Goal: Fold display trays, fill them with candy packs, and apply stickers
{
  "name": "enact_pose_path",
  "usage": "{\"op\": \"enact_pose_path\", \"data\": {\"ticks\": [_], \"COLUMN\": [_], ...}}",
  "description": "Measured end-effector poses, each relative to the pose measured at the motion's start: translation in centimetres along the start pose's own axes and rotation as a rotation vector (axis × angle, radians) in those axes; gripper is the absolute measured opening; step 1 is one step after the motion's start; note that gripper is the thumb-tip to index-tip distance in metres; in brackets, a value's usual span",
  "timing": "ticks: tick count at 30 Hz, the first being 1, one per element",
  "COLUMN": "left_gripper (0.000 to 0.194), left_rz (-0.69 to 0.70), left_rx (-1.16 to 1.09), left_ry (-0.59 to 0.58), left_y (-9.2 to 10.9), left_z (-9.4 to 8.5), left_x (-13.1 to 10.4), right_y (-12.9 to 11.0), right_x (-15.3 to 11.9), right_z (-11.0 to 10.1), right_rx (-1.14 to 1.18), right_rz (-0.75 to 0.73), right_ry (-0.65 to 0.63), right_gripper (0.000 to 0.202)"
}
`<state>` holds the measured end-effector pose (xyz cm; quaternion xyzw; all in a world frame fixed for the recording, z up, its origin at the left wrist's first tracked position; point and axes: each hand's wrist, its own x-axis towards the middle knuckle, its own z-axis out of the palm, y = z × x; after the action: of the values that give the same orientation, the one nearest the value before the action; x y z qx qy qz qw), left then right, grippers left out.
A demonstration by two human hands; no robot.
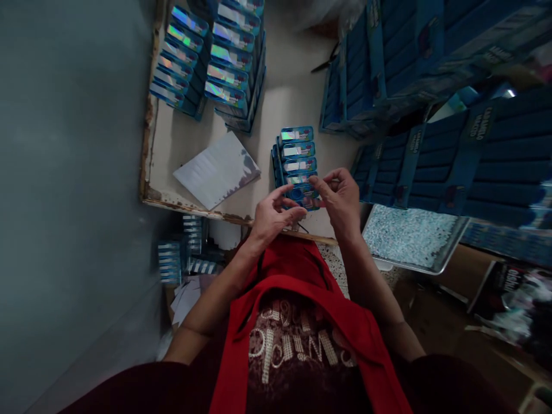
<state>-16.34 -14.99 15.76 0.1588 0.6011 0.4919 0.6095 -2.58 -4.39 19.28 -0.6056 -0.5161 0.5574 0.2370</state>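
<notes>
A short row of small blue packs (298, 165) with shiny, silvery labels stands in a blue display box (276, 164) near the front edge of the table. My left hand (275, 217) reaches in from the left, thumb and index finger curved around the nearest pack (302, 194). On the other side my right hand (342, 198) bends its thumb and fingers onto the same pack at its right end. Some of the fingertips are hidden behind the pack. Left of the row, a white sheet or stack of paper (215, 169) with a dark, patchy corner lies on the table.
Filled blue boxes stand in two rows (228, 69) at the back left. Taller stacks of blue boxes (431, 149) crowd the right side, above a metal tray (411, 236) of small pale-blue pieces. The worn wooden table edge (202, 211) runs close to me; a wall (77, 172) rises left.
</notes>
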Motion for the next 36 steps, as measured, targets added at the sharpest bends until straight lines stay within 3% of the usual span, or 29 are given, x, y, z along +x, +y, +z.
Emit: {"op": "enact_pose_path", "data": {"ticks": [2, 5, 9, 18, 23, 26, 28, 31, 33, 34, 36], "left_gripper": [0.070, 0.048, 0.047, 0.050, 0.041, 0.038, 0.042, 0.051, 0.046, 0.042, 0.035], "left_rz": [-0.044, -0.042, -0.063, -0.061, -0.078, -0.129, -0.160, -0.108, 0.001, 0.069, 0.189], "left_rx": [-0.069, -0.075, 0.050, 0.184, 0.108, -0.027, -0.128, -0.175, -0.036, 0.101, 0.462], "left_ry": [-0.059, -0.015, 0.046, 0.136, 0.146, 0.163, 0.206, 0.287, 0.351, 0.410, 0.584], "left_y": [0.2, -0.2, -0.1, 0.5, -1.9, -4.4, -6.1, -7.5, -7.0, -6.3, -4.4], "left_z": [0.8, 0.8, -0.7, -2.4, -2.7, -1.6, -0.3, 0.7, -1.0, -2.9, -8.5], "left_x": [-0.2, 0.0, -0.1, 2.1, 3.7, 4.8, 5.4, 6.3, 7.1, 7.5, 8.7], "right_y": [-0.1, 0.6, 2.3, 3.0, 3.7, 5.1, 6.4, 7.2, 6.2, 5.4, 3.5], "right_x": [-0.7, -1.4, -1.6, 0.0, 0.5, 1.3, 2.2, 3.2, 2.6, 1.9, -0.2], "right_z": [0.6, 0.3, -1.2, 0.5, 0.7, 0.3, -0.2, -1.1, -1.7, -1.8, -1.1], "right_rx": [0.047, 0.107, 0.099, -0.194, -0.372, -0.455, -0.382, -0.154, -0.203, -0.288, -0.439], "right_rz": [0.010, 0.023, 0.020, -0.117, -0.137, -0.189, -0.129, 0.059, -0.004, -0.106, -0.349], "right_ry": [-0.016, -0.043, -0.122, 0.044, 0.052, 0.164, 0.180, 0.044, 0.088, 0.167, 0.297], "right_gripper": [0.060, 0.057, 0.056, 0.028, 0.025, 0.037, 0.050, 0.063, 0.065, 0.065, 0.061]}}
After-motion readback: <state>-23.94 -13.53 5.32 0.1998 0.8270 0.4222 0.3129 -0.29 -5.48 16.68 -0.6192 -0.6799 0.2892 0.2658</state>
